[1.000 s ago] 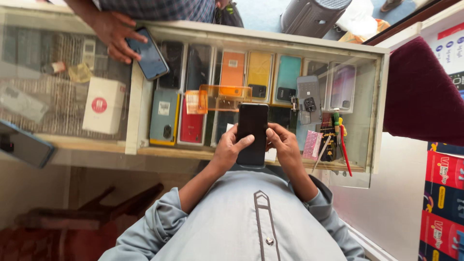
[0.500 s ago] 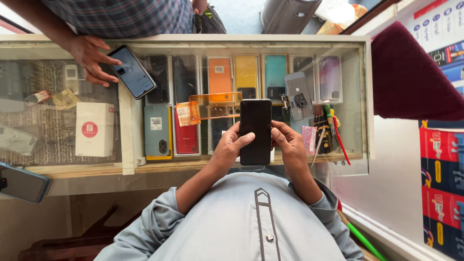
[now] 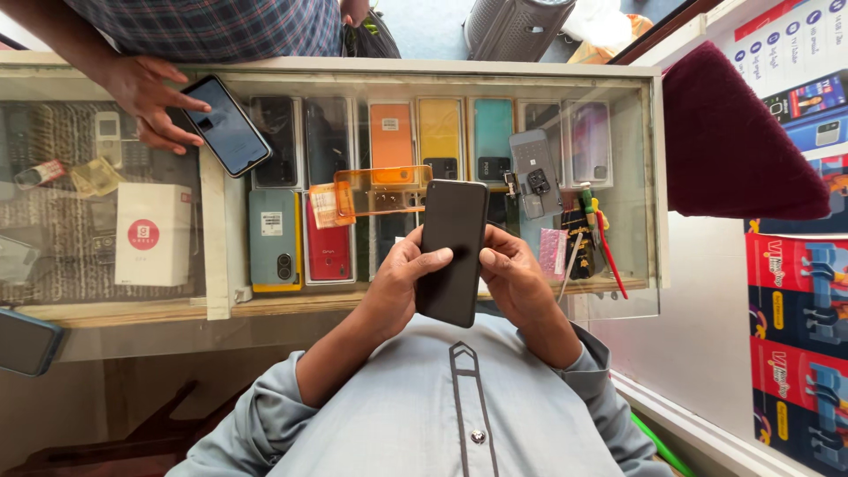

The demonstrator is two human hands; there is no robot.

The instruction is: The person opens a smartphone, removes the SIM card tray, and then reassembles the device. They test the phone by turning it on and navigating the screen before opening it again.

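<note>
Right now both hands are on a black phone (image 3: 452,252), held upright over the glass counter (image 3: 442,69), just in front of the person's chest. The left hand (image 3: 393,287) is closed around the phone's left edge, with its thumb laid across the dark face. The right hand (image 3: 512,281) cups the right edge, and its thumb tip touches that side. I cannot tell whether the face showing is the screen or the back. It is plain and dark, with nothing lit.

As I judge it, the work in hand is handling and looking over the phone, gripped in both hands and clear of the counter. With the glass top directly below, any change of grip calls for one hand to keep a firm hold on the edges while the other shifts. Thumbs should press lightly.

Under the glass lie rows of phones and coloured phone cases. A translucent orange strip (image 3: 380,190) sits just beyond the phone's top end. A white box (image 3: 152,234) lies well to the left, and a red pen (image 3: 609,252) is near the right hand.

Across the counter, another person's hand (image 3: 140,95) rests on the glass. It holds a second phone (image 3: 228,125) tilted, with a finger on its screen, well apart from the black phone.
</note>
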